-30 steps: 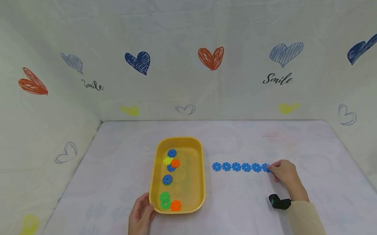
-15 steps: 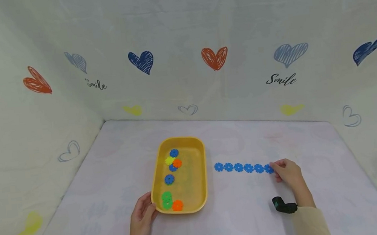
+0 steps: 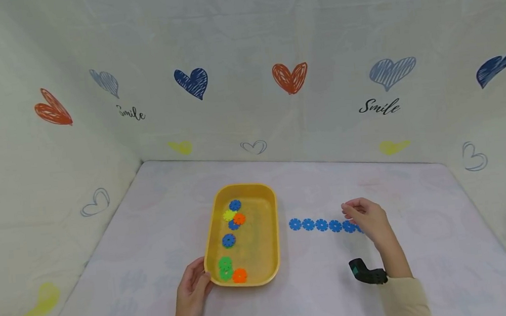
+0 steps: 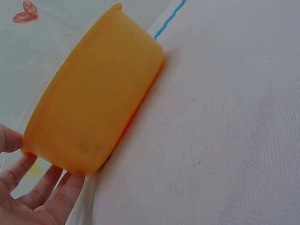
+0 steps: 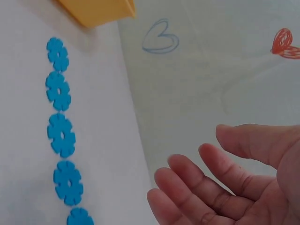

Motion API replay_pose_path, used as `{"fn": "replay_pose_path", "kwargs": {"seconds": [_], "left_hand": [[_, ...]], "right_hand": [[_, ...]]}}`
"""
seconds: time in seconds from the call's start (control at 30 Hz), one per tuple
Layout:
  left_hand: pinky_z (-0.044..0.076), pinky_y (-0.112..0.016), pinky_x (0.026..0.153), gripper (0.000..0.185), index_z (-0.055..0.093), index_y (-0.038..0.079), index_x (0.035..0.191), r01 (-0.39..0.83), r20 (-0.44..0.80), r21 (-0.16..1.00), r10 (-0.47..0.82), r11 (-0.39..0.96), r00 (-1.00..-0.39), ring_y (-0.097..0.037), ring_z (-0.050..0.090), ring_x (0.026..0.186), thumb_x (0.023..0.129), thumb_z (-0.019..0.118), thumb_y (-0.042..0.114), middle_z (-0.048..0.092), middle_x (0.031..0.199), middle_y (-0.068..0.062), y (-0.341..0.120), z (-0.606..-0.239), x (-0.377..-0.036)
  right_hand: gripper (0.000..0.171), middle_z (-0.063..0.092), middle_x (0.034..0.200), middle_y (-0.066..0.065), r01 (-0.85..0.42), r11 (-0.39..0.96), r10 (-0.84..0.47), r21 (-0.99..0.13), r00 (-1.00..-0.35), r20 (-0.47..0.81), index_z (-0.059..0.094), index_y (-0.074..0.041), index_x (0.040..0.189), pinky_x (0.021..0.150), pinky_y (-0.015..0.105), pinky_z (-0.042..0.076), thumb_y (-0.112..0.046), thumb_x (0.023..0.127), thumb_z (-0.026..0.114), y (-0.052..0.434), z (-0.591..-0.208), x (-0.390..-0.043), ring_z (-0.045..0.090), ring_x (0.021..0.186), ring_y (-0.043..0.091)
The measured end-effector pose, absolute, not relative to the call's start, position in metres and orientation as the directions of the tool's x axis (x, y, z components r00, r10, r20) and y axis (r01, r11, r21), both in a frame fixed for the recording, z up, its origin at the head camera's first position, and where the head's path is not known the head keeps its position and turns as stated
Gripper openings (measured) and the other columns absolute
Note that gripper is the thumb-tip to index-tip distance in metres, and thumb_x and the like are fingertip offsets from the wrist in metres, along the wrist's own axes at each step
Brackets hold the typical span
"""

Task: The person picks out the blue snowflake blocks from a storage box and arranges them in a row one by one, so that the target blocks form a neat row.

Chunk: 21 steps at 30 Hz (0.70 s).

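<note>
Head view: a person is working at a white-covered table [image 3: 154, 269] walled by sheets printed with hearts.
Tray: a yellow tray [image 3: 267, 238] is sitting near the middle of the table, slightly toward the front edge, long side running front to back.
Tray contents: loose snowflake discs [image 3: 229, 240] in blue, yellow, orange and green are lying on its floor, mostly along the left half.
Left hand: the left hand [image 3: 191, 288] is resting against the tray's front left corner, fingers nearly straight and touching the outer wall; judged to be steadying the tray so it is not sliding. Left wrist view is confirming fingertips [image 4: 70, 180] under the rim, nothing gripped.
Blue row: a row of blue discs [image 3: 321, 224] is lying flat to the right of the tray, running left to right, each one touching the next, apart from the tray.
Right hand: the right hand [image 3: 366, 216] is hovering just above the row's right end, covering the last disc from the head camera. Right wrist view is showing the fingers [image 5: 206, 187] relaxed, loosely spread, holding nothing.
Wrist: a dark wrist camera [image 3: 364, 272] is sitting at the cuff of a beige sleeve [image 3: 406, 301].
</note>
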<state>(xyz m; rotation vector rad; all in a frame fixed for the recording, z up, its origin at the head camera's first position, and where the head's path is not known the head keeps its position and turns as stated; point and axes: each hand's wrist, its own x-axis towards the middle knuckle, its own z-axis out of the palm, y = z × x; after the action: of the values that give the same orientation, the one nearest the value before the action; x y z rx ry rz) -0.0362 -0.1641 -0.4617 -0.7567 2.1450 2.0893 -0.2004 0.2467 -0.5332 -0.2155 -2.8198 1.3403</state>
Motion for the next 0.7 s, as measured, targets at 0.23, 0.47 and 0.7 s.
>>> {"fn": "replay_pose_path", "kwargs": {"seconds": [0.23,0.47,0.7], "left_hand": [[0.052,-0.024,0.089,0.039,0.042,0.008,0.133,-0.378,-0.371,0.925,-0.311,-0.037,-0.875,-0.027,0.049,0.122,0.095,0.047,0.014,0.046,0.137,-0.016,-0.164,-0.462,-0.037],[0.052,-0.023,0.089,0.039,0.042,0.008,0.133,-0.369,-0.362,0.929,-0.303,-0.038,-0.881,-0.024,0.05,0.12,0.095,0.048,0.014,0.046,0.137,-0.016,-0.165,-0.462,-0.036],[0.052,-0.022,0.089,0.039,0.042,0.008,0.133,-0.363,-0.36,0.931,-0.294,-0.044,-0.886,-0.021,0.051,0.118,0.095,0.048,0.014,0.047,0.136,-0.014,-0.165,-0.462,-0.036]], "right_hand": [[0.042,0.067,0.095,0.002,-0.006,0.498,0.008,-0.867,-1.0,0.011,0.062,-0.014,0.108,0.068,0.021,0.056,-0.05,0.086,0.057,0.202,-0.504,-0.197,0.064,0.083,0.012],[0.044,0.066,0.101,0.013,-0.033,0.381,-0.112,-0.924,-0.994,-0.01,0.06,-0.004,0.112,0.079,0.034,0.057,-0.04,0.087,0.061,0.143,-0.435,-0.172,0.064,0.09,0.024],[0.032,0.066,0.103,0.014,0.051,0.36,-0.172,-0.932,-0.978,-0.12,0.062,-0.001,0.11,0.089,0.044,0.053,-0.025,0.089,0.062,0.09,-0.402,-0.16,0.062,0.096,0.032]]}}
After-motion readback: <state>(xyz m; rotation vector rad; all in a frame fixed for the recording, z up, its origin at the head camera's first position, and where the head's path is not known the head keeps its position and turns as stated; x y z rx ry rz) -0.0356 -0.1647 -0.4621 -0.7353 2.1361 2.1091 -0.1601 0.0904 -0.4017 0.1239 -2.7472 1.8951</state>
